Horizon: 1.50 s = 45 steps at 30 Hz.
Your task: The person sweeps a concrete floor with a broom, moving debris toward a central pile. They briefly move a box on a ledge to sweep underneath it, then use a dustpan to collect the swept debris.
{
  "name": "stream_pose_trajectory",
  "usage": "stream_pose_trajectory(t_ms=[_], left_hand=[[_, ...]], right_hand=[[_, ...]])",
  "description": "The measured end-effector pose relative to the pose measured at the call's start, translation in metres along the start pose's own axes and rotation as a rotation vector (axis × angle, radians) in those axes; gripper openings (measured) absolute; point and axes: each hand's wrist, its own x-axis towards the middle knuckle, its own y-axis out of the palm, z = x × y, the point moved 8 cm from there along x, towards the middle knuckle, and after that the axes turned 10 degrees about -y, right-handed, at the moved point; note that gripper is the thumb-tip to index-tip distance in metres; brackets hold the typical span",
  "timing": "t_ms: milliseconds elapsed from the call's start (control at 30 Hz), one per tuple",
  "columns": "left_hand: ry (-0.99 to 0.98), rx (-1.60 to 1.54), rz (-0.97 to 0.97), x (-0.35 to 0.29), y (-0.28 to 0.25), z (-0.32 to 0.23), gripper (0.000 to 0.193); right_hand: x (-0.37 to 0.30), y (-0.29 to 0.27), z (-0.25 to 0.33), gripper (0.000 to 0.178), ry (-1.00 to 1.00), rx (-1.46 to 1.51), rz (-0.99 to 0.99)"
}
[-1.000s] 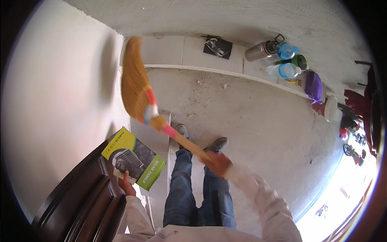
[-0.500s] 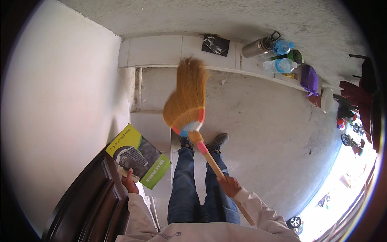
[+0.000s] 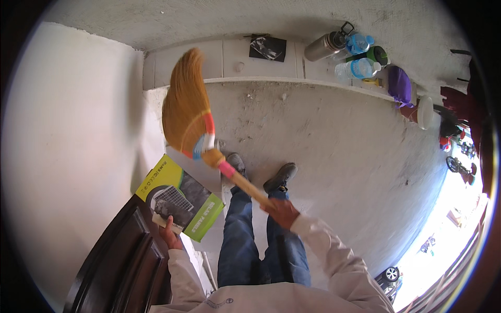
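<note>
My right hand [image 3: 282,213] is closed round the wooden handle of a straw broom [image 3: 187,107]. The broom slants up to the left, its brown bristles spread out near the left wall and the ledge; whether the tips touch anything I cannot tell. In my left hand [image 3: 169,235] I grip the lower edge of a flat green, yellow and grey cardboard box [image 3: 181,198], which has a solar panel pictured on it. The box is tilted, between the white wall and my legs.
Along the far wall runs a tiled ledge [image 3: 198,65] with a dark picture card [image 3: 267,48], a steel flask [image 3: 324,47], plastic bottles [image 3: 358,68] and a purple pouch [image 3: 399,86]. Dirt specks dot the concrete floor [image 3: 334,151]. A dark wooden door [image 3: 122,261] stands at lower left.
The broom has swung to the left, its bristles now nearer the left wall. My right hand has moved left and up with it. My left hand and the box stay almost in place.
</note>
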Motion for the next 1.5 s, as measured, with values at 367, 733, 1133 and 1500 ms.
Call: stream_pose_trajectory(t_ms=[367,733,1133,1500], left_hand=[[0.073,-0.081,0.072,0.001,0.034,-0.018,0.045],[-0.029,-0.509,0.398,0.213,0.288,-0.09,0.03],[-0.059,0.023,0.115,0.26,0.404,-0.135,0.061],[0.212,0.298,0.165,0.253,0.352,-0.135,0.073]], right_hand=[[-0.184,-0.006,-0.016,0.043,1.108,0.579,0.152],[-0.273,0.046,-0.003,0.039,1.563,0.638,-0.058],[-0.251,0.079,0.014,0.038,1.461,0.739,-0.144],[-0.237,0.039,0.001,0.036,1.376,0.442,0.025]])
